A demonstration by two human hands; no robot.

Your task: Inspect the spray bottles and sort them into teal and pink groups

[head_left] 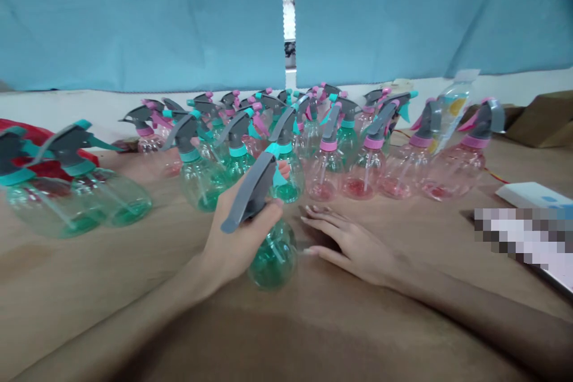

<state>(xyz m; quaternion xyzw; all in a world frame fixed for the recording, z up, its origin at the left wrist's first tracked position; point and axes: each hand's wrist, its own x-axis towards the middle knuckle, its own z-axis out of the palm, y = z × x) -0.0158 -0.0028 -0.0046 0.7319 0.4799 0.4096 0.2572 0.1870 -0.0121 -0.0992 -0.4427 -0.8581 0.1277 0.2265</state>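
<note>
My left hand (239, 233) is wrapped round the neck of a green spray bottle (274, 259) with a grey and teal trigger head. That bottle is close to me, near the middle of the table, and its collar is hidden by my fingers. Just to its right, my right hand (358, 245) lies palm down with its fingers stretched out, holding nothing. Beyond my hands stand a green spray bottle (289, 182) and a pink spray bottle (323, 176), the front ones of a crowded group.
Two green spray bottles (111, 200) stand at the left, before a red thing (40, 137). Several pink bottles (456, 170) line the right, near a clear plastic bottle (452, 104). A white box (535, 196), a blurred-out flat object (528, 239) and a brown carton (544, 119) lie farther right.
</note>
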